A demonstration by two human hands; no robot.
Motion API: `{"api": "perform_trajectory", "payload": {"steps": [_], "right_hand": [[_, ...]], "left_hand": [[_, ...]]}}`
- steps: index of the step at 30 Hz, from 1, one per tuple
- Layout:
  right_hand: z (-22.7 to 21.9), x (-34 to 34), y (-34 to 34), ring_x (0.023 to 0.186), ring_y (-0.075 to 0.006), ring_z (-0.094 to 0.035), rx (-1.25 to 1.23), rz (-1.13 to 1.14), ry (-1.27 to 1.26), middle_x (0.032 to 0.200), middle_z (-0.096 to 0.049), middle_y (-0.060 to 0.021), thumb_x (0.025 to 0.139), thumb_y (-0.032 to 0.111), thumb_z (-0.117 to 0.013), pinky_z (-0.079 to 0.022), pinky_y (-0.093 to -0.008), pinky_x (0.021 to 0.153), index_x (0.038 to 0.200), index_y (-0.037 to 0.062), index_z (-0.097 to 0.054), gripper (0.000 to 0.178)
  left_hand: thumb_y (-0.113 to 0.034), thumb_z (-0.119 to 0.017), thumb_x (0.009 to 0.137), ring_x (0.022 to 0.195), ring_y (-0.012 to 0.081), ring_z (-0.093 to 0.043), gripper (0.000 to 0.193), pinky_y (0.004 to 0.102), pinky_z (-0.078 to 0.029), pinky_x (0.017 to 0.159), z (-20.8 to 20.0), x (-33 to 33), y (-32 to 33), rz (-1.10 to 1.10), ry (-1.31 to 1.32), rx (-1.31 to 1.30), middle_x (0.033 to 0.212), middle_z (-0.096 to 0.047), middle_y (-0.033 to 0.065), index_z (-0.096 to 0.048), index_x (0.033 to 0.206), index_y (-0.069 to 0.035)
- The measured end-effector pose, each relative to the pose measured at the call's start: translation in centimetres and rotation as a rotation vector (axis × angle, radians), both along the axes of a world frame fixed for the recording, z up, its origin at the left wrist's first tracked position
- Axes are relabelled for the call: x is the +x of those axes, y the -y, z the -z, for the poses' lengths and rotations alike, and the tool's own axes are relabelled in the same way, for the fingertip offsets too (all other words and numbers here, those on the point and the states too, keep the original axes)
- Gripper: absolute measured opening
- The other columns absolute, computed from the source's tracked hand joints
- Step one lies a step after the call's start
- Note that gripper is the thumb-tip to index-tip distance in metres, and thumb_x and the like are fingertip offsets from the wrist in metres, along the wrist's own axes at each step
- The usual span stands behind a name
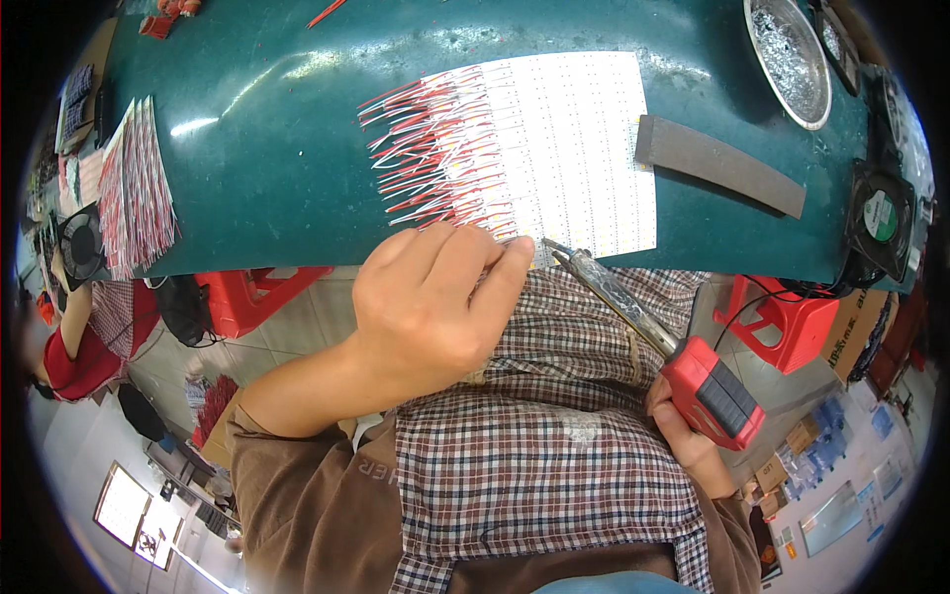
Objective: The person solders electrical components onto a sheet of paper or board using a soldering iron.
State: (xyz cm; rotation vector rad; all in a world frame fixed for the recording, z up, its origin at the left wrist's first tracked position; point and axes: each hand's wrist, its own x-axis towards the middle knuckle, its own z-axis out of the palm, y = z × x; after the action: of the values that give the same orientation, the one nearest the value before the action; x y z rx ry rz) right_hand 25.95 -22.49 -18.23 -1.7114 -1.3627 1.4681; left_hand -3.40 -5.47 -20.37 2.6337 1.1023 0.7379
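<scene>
A white sheet of circuit strips (584, 148) lies on the green table, with many red and white wires (421, 148) fanned out from its left side. My left hand (426, 297) is over the sheet's near edge, its fingers closed in a pinch beside the lowest wires. What lies between those fingertips is hidden. Low at the right, my right hand (688, 441) is wrapped round the red handle of a soldering gun (708, 391). Its metal barrel slants up to the left, and the tip is at the sheet's near edge, close to my left fingertips.
A dark flat bar (732, 166) overlaps the sheet's right edge. Beyond it stand a metal bowl (792, 64) and a black fan (881, 218). At the left lie a wire bundle (139, 188) and another fan (81, 243). Red stools (782, 322) stand below; a person in red (89, 356) is at far left.
</scene>
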Motion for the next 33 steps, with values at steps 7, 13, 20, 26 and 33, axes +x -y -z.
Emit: {"api": "perform_trajectory", "payload": {"steps": [7, 13, 20, 26, 33], "right_hand": [[-0.5, 0.0, -0.6, 0.065, -0.0241, -0.065, -0.039, 0.053, 0.033, 0.074, -0.064, -0.0088, 0.075, 0.006, -0.073, -0.051, -0.0334, 0.061, 0.084, 0.0039, -0.067, 0.011], [-2.1, -1.8, -3.0, 0.052, -0.0119, -0.045, 0.029, 0.352, -0.249, 0.076, -0.048, -0.0047, 0.090, 0.026, -0.072, -0.042, -0.0278, 0.051, 0.094, 0.0049, -0.051, 0.030], [-0.6, 1.3, -8.6, 0.048, -0.0068, -0.039, 0.741, 0.396, -0.074, 0.074, -0.048, -0.0021, 0.100, 0.018, -0.058, -0.035, -0.0240, 0.049, 0.117, 0.0000, -0.052, 0.025], [0.8, 2.5, -11.8, 0.048, -0.0041, -0.037, 0.587, 0.679, 0.296, 0.067, -0.050, 0.0001, 0.099, 0.006, -0.060, -0.034, -0.0220, 0.047, 0.121, -0.0046, -0.058, 0.024], [-1.0, 1.2, -7.7, 0.045, -0.0051, -0.035, 0.560, 0.550, -0.098, 0.070, -0.052, -0.0038, 0.099, 0.006, -0.056, -0.034, -0.0229, 0.047, 0.128, -0.0067, -0.052, 0.032]], "left_hand": [[-0.001, -0.079, 0.067, 0.060, 0.0145, -0.055, 0.031, 0.0300, -0.037, 0.050, 0.0, 0.2, 0.1, -0.013, -0.034, 0.017, 0.073, -0.056, -0.0015, -0.078, 0.097, -0.008], [-0.002, -0.078, 0.067, 0.060, 0.0148, -0.055, 0.031, 0.0304, -0.037, 0.051, -0.4, 0.5, 0.2, -0.006, -0.066, 0.016, 0.073, -0.056, -0.0011, -0.078, 0.098, -0.006], [-0.006, -0.072, 0.073, 0.068, 0.0168, -0.057, 0.025, 0.0306, -0.040, 0.056, -0.9, 0.3, 0.6, 0.005, -0.105, -0.010, 0.077, -0.056, 0.0014, -0.075, 0.097, -0.003], [-0.008, -0.073, 0.073, 0.070, 0.0165, -0.058, 0.028, 0.0307, -0.041, 0.057, -1.3, -0.1, 0.9, -0.030, -0.137, -0.004, 0.080, -0.057, 0.0002, -0.075, 0.101, -0.007], [-0.010, -0.071, 0.070, 0.070, 0.0173, -0.058, 0.034, 0.0314, -0.043, 0.057, -3.0, -2.4, -0.3, -0.072, -0.055, -0.083, 0.086, -0.060, 0.0004, -0.074, 0.104, -0.008]]}}
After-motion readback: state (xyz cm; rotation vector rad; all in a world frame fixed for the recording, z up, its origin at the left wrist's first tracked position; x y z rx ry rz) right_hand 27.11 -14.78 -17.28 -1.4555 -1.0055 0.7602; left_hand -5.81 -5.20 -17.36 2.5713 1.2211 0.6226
